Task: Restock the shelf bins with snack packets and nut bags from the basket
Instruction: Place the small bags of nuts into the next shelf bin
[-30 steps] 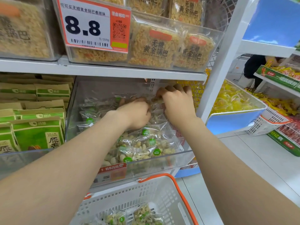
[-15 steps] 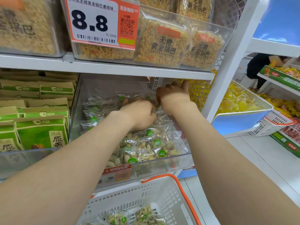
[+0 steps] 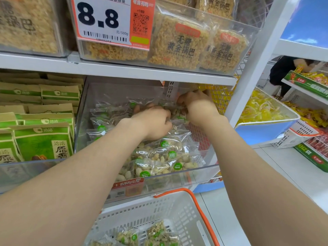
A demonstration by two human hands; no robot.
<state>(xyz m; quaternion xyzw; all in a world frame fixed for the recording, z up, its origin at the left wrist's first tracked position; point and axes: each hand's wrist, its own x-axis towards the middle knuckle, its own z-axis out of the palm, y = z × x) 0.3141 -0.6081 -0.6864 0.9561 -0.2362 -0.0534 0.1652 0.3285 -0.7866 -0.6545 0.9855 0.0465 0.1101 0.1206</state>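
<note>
Since half a second ago, the right hand has dropped from the back rim of the clear bin and now sits curled low among the packets. Its fingertips are buried in crinkled film, so whether it grips anything cannot be told. The left hand stays beside it, nearly touching, with its fingers curled down round the nut bags at mid-bin. The bags are clear film with round green stickers and hold pale nuts. They are heaped toward the bin's front wall. More of them lie in the white basket below.
</note>
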